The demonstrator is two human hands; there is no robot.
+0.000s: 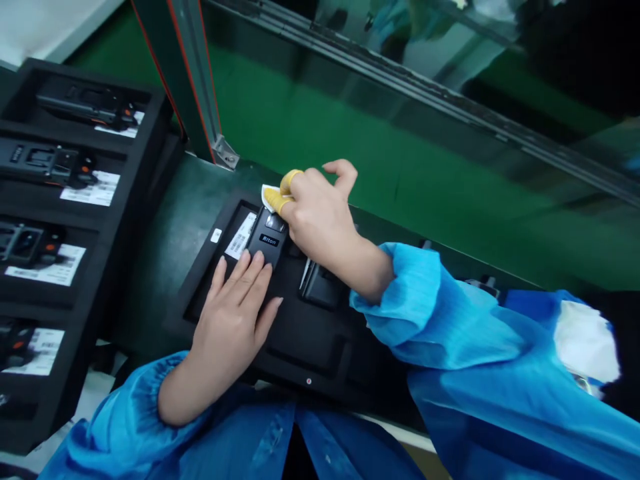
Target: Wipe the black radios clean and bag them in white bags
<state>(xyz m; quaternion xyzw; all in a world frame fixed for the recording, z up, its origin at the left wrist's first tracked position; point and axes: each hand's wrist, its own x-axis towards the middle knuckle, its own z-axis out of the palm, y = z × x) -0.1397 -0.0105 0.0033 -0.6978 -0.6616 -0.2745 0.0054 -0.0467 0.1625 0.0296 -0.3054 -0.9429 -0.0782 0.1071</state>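
A black handheld device (pixel 274 252) marked "Riton" lies in a dark foam tray (pixel 295 363) before me. My left hand (pixel 230 317) rests on its near end, fingers stretched out flat. With yellow covers on two fingers, my right hand (pixel 320 217) pinches a folded white wipe (pixel 266 199) against the device's far end. A white barcode label (pixel 242 235) sits to the left of the device. Partly under my right wrist, another black part (pixel 323 288) lies in the tray.
On the left, a black foam tray (pixel 107 253) carries several similar devices (pixel 45 160) with white labels. A metal post (pixel 200 87) rises from the bench behind, by a clear panel (pixel 375 127). White cloth (pixel 585 340) is beside my right sleeve.
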